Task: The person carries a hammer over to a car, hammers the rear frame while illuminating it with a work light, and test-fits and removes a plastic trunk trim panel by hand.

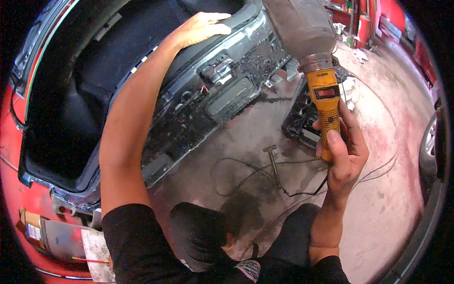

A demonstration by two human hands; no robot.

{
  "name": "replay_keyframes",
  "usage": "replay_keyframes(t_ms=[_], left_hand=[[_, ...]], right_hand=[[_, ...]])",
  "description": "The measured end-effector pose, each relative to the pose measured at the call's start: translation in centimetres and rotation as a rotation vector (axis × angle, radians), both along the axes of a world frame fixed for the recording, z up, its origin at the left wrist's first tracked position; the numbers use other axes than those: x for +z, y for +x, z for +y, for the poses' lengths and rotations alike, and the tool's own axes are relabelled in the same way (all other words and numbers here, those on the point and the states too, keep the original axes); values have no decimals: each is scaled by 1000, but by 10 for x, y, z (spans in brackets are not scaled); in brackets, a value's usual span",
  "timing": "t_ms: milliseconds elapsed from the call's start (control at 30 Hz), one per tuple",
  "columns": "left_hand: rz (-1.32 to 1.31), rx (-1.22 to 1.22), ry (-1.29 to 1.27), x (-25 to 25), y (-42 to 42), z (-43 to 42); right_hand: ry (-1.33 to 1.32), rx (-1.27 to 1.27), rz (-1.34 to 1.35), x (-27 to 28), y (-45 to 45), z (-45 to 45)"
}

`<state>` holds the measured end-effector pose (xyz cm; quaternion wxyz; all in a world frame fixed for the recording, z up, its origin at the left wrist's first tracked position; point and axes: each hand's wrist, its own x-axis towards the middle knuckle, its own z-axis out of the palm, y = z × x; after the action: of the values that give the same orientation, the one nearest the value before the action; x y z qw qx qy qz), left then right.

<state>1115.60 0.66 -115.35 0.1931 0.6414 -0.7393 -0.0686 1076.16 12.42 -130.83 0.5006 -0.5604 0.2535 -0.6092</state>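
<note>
**Yellow-handled tool [319, 75] held up in the right hand [347, 154]**

In the head view, the right hand is wrapped around the tool's ribbed yellow grip, with the thumb lying along it. The tool stands nearly upright at upper right, its wide grey cylinder [305, 31] uppermost and cut off by the top of the view. A black cord [309, 191] shows below the hand and reaches the floor [373, 208].

The left hand [201, 31] grips nothing; its fingers lie extended on the edge of the dark car panel [189, 106], beside the black-lined compartment [90, 61]. The panel is scuffed and dusty. Between the person's arms, a hammer [274, 162] lies on the floor near looped cable [236, 160]. A dark boxy part [298, 111] lies behind the tool.
</note>
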Motion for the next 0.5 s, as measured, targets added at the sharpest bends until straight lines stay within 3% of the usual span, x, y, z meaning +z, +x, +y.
replay_keyframes(t_ms=[500], left_hand=[[-54, 28, 24, 7, -3, 1]], right_hand=[[5, 14, -82, -8, -4, 0]])
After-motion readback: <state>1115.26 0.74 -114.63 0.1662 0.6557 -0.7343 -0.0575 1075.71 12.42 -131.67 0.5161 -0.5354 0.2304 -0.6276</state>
